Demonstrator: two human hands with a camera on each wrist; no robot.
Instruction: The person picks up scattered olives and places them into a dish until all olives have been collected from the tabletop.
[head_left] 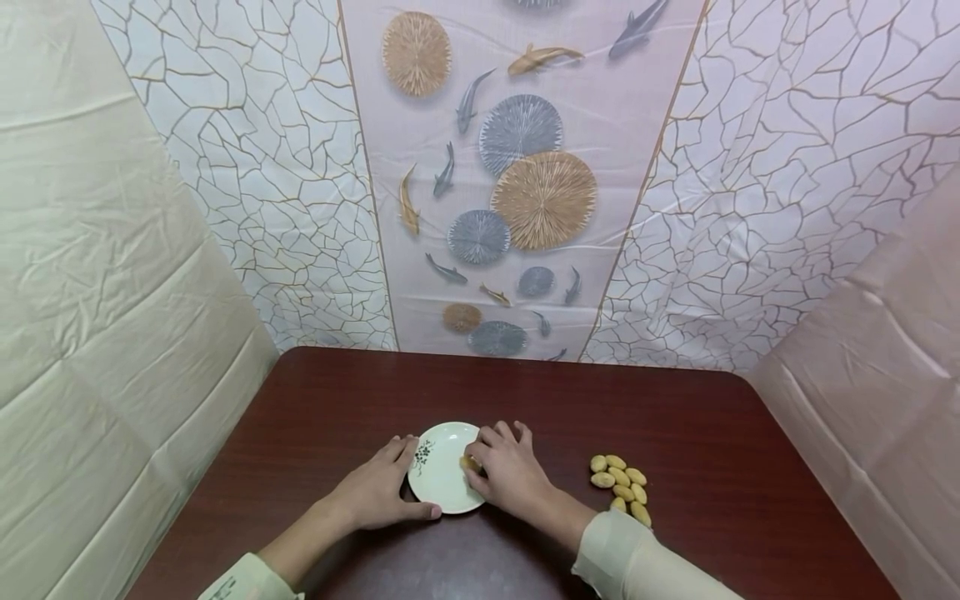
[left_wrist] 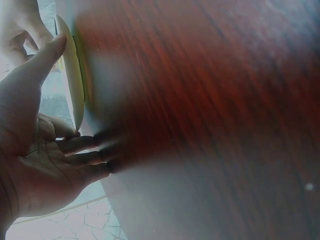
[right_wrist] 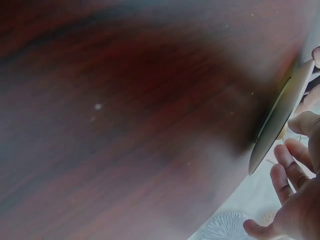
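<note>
A white plate [head_left: 442, 483] with a dark floral print lies on the table. My left hand [head_left: 378, 487] is at its left side, thumb along the near rim, fingers extended by the left edge. In the left wrist view the thumb touches the rim of the plate [left_wrist: 74, 80] and the fingertips reach the tabletop. My right hand [head_left: 512, 471] is over the plate's right side and pinches a small yellow oval piece [head_left: 468, 461] between thumb and forefinger. The other right fingers spread past the rim. In the right wrist view, the plate's edge partly hides the yellow piece [right_wrist: 282, 133].
Several yellow oval pieces [head_left: 621, 477], like small fruits or nuts, lie in a cluster right of my right hand, close to the sleeve [head_left: 618, 542]. The dark red wooden table [head_left: 337, 392] ends at a patterned cloth wall [head_left: 495, 250], with plain cloth on both sides.
</note>
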